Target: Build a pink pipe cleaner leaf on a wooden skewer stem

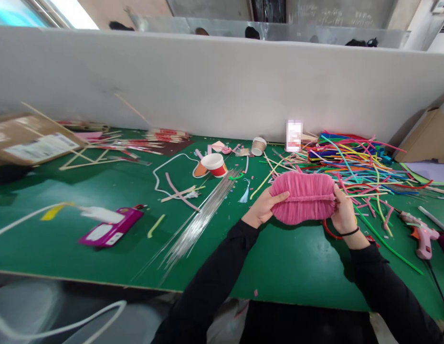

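Observation:
Between my hands is a pink fuzzy oval piece [303, 210], made of closely laid pipe cleaners with one strip running lengthwise across its middle. My left hand [263, 208] grips its left end, the thumb lying on the strip. At the right end, my right hand [343, 212] is closed on the edge, and some of its fingers are hidden behind. The piece is held above the green table [279, 272]. Behind it spreads a heap of colourful pipe cleaners [354, 157].
A pink glue gun [420, 234] lies at the right. Thin metal wires [198, 220] stretch across the middle, near a red-and-white paper cup [215, 165]. Further left are a purple device [112, 228] and a cardboard box [36, 138]. A white partition [207, 86] borders the back.

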Available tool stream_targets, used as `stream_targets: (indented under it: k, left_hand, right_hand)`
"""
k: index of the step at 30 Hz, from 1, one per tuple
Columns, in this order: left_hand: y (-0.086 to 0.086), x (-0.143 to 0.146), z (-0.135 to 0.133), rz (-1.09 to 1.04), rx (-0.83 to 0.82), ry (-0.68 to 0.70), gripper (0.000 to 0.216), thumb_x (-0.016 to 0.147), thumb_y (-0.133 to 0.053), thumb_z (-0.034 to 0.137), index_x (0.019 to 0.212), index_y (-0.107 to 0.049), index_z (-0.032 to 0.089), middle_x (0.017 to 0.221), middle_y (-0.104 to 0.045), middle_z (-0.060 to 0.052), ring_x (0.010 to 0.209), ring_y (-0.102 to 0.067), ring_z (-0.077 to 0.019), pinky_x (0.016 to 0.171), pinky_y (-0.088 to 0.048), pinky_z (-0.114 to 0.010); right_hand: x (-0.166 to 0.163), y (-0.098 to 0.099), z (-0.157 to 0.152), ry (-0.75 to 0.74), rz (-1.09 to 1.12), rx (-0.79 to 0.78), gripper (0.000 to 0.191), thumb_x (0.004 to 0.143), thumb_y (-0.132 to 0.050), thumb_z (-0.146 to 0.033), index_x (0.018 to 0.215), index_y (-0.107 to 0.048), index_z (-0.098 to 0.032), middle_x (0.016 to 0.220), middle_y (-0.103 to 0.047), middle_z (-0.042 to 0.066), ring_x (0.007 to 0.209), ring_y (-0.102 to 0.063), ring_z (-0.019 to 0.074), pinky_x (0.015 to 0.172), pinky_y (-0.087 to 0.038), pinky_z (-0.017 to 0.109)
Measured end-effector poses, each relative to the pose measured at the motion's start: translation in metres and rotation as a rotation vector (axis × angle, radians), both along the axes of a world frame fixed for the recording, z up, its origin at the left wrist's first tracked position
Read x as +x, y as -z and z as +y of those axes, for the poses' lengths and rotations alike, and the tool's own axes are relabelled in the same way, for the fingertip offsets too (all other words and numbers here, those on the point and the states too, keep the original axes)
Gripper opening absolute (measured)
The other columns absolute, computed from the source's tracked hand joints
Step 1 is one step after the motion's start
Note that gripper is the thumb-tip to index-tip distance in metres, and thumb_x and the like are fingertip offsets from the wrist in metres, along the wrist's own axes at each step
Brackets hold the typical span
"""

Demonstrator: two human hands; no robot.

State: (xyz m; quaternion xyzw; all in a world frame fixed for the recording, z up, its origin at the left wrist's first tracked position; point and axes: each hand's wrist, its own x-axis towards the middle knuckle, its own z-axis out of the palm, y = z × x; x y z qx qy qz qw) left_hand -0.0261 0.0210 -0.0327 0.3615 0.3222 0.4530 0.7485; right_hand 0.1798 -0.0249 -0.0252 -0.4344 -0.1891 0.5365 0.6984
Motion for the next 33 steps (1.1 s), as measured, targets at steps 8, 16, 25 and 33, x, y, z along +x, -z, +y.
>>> stream_targets:
  k: [8, 16, 25, 33]
  left_hand:
    - [0.001, -0.005, 0.001, 0.022, 0.035, 0.041, 0.048, 0.054, -0.092, 0.026, 0.097, -0.073, 0.013, 0.087, -0.077, -0.009, 0.085, -0.073, -0.0266, 0.087, -0.056, -0.043]
    - [-0.012, -0.016, 0.007, 0.133, 0.111, 0.015, 0.062, 0.061, -0.089, 0.034, 0.118, -0.069, 0.016, 0.111, -0.074, -0.012, 0.100, -0.069, -0.0256, 0.088, -0.054, -0.035]
    - [-0.022, -0.010, -0.005, 0.391, 0.351, 0.061, 0.044, 0.068, -0.084, 0.037, 0.109, -0.076, 0.021, 0.123, -0.071, -0.010, 0.119, -0.061, -0.0298, 0.102, -0.046, -0.038]
    - [-0.016, -0.011, 0.002, 0.287, 0.169, 0.013, 0.045, 0.067, -0.085, 0.037, 0.107, -0.076, 0.019, 0.112, -0.075, -0.009, 0.101, -0.069, -0.0243, 0.096, -0.050, -0.037]
  right_hand:
    - [0.002, 0.012, 0.003, -0.007, -0.021, -0.028, 0.026, 0.061, -0.084, -0.042, 0.071, -0.071, -0.022, 0.073, -0.075, 0.001, 0.070, -0.070, 0.0208, 0.064, -0.056, 0.033]
    - [0.003, 0.010, 0.003, 0.038, -0.096, 0.052, 0.028, 0.067, -0.081, -0.047, 0.067, -0.069, -0.022, 0.066, -0.069, -0.002, 0.062, -0.063, 0.0169, 0.061, -0.051, 0.031]
    - [-0.003, 0.019, 0.003, -0.043, -0.112, 0.003, 0.033, 0.058, -0.084, -0.051, 0.063, -0.066, -0.023, 0.062, -0.066, -0.003, 0.061, -0.058, 0.0159, 0.060, -0.047, 0.029]
    - [0.000, 0.012, 0.001, -0.179, -0.115, -0.087, 0.049, 0.067, -0.071, -0.071, 0.066, -0.065, -0.022, 0.059, -0.065, -0.001, 0.057, -0.060, 0.0163, 0.054, -0.048, 0.028]
